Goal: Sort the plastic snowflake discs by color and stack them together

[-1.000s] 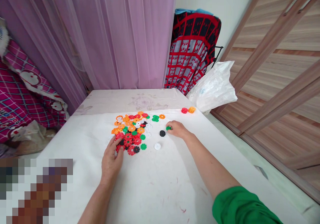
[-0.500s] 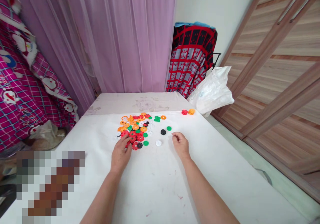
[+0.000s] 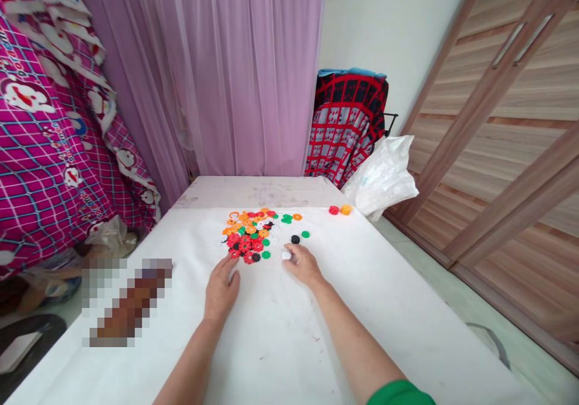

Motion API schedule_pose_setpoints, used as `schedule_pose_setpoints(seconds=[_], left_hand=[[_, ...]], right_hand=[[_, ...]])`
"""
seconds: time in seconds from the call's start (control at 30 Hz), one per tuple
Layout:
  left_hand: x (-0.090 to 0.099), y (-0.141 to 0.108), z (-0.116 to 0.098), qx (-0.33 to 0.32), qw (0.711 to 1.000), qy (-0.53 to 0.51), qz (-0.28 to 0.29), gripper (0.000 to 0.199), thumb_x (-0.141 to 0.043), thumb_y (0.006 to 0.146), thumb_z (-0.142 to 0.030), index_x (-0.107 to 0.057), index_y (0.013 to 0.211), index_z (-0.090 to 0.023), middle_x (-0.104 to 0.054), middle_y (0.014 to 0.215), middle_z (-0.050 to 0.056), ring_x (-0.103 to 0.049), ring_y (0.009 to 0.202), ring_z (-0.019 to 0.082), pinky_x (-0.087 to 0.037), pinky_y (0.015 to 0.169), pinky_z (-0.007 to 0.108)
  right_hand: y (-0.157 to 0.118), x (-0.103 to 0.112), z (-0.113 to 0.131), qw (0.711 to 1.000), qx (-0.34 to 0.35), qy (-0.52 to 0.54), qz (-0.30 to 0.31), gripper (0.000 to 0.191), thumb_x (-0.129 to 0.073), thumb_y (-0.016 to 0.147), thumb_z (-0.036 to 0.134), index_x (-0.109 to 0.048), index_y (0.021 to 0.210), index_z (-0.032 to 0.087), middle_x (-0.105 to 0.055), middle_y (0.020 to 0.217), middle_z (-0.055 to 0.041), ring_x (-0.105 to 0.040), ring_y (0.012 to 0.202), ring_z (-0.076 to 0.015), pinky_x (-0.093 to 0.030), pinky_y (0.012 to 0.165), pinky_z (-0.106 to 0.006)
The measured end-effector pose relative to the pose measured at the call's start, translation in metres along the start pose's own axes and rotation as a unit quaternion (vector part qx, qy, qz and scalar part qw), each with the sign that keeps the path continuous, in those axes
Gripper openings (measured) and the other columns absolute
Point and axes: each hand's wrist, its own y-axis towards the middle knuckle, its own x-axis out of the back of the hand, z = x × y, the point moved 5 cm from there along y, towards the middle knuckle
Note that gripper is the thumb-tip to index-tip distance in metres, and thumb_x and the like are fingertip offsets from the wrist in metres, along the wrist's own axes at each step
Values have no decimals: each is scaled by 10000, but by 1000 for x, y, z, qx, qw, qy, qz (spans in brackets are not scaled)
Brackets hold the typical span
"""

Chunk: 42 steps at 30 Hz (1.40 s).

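A pile of flat flower-shaped discs (image 3: 245,244) in red, orange, green, white and black lies on the white-covered table (image 3: 271,345). My left hand (image 3: 222,287) rests at the pile's near edge, fingers apart, fingertips beside the red discs. My right hand (image 3: 303,263) is at a white disc (image 3: 286,254), with thumb and forefinger around its right side. Just beyond that hand lie a black disc (image 3: 295,239) and a green disc (image 3: 306,234). Farther back are a green cluster (image 3: 287,219) and an orange disc (image 3: 297,217).
Red (image 3: 333,210) and orange (image 3: 346,210) clusters sit near the table's far right corner, beside a white plastic bag (image 3: 382,176). A pixelated patch (image 3: 131,302) covers something at the left. Purple curtains (image 3: 253,79) hang behind; a wooden wardrobe (image 3: 497,152) stands right.
My right hand has moved left and closed in on the white disc. My left hand has drawn back slightly from over the red discs to their edge. The camera view has shifted.
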Motion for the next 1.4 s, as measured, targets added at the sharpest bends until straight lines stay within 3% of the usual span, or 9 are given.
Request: schedule_pose_setpoints(seconds=[0.37, 0.63, 0.8, 0.97, 1.2, 1.3, 1.4], left_hand=[[2, 0, 1, -4, 1000, 30, -5, 364, -475, 824, -283, -704, 1104, -240, -657, 1281, 65, -612, 1180, 237, -482, 1036, 414], [-5, -1, 3, -49, 993, 106, 23, 365, -464, 841, -246, -696, 1121, -209, -670, 1246, 97, -600, 1189, 273, -476, 1038, 489], [-11, -4, -11, -118, 982, 139, 54, 390, -470, 890, -259, -638, 1240, -232, -574, 1372, 119, -531, 1272, 283, -456, 1053, 478], [-19, 4, -27, -125, 970, 193, 73, 407, -488, 913, -338, -607, 1292, -247, -496, 1439, 163, -445, 1350, 342, -395, 1071, 559], [-30, 21, -37, -113, 970, 189, 105, 249, -598, 856, -345, -702, 1072, -278, -495, 1459, 123, -399, 1385, 346, -284, 1118, 617], [-30, 20, -35, -90, 974, 163, 128, 191, -628, 831, -316, -710, 998, -278, -520, 1439, 103, -375, 1400, 347, -258, 1122, 637], [-30, 12, -38, -109, 970, 126, 174, 207, -682, 784, -308, -710, 988, -293, -491, 1471, 77, -324, 1430, 346, -223, 1137, 640]], right_hand=[[0, -1, 7, 998, -4, -63, 10, 355, -582, 814, 208, -638, 1160, 266, -689, 1128, -49, -592, 1050, -223, -452, 939, -326], [-7, -5, -2, 995, 41, -7, -87, 317, -580, 813, 242, -643, 1121, 208, -661, 1078, -70, -588, 1014, -217, -467, 913, -336], [-11, 0, -9, 987, 42, 8, -156, 261, -508, 855, 254, -671, 1050, 193, -662, 1058, -84, -593, 1018, -212, -476, 921, -337], [-17, 6, 6, 977, 90, -13, -194, 228, -487, 865, 223, -699, 948, 203, -673, 1005, -76, -590, 957, -205, -482, 885, -336], [-27, 8, 21, 976, 106, 15, -190, 205, -489, 870, 166, -685, 903, 214, -683, 944, -50, -598, 922, -184, -491, 850, -314], [-29, 13, 19, 975, 95, 22, -202, 205, -492, 869, 150, -681, 911, 216, -688, 939, -46, -610, 918, -178, -499, 845, -306], [-31, 18, 20, 973, 95, 21, -212, 203, -489, 883, 148, -676, 925, 215, -690, 926, -46, -617, 905, -175, -499, 839, -300]])
